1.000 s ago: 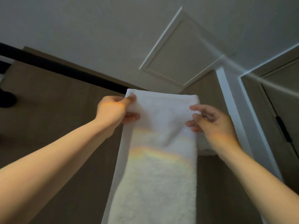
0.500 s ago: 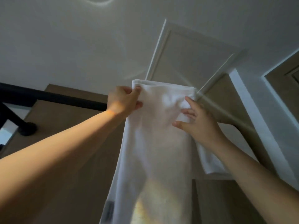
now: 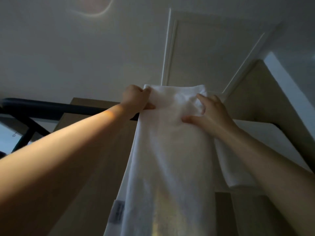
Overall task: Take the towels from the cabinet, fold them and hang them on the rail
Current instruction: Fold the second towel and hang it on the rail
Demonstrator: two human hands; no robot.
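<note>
My left hand [image 3: 136, 97] grips the top left corner of the white towel [image 3: 170, 150], fingers curled over its folded upper edge and thumb pressed on the front. My right hand [image 3: 211, 113] lies on the towel's front near the top right corner. Its fingers are spread and bent, the tips dig into the cloth and crease it, and the thumb is stretched out flat. I cannot tell whether it has hold of a fold or only presses. The towel hangs long in front of the black rail [image 3: 51, 108], hiding that stretch of it, and its top edge stands above the rail. A grey label [image 3: 117, 213] sits on its lower left edge. A second white towel [image 3: 235, 167] hangs just right of it, below my right forearm.
</note>
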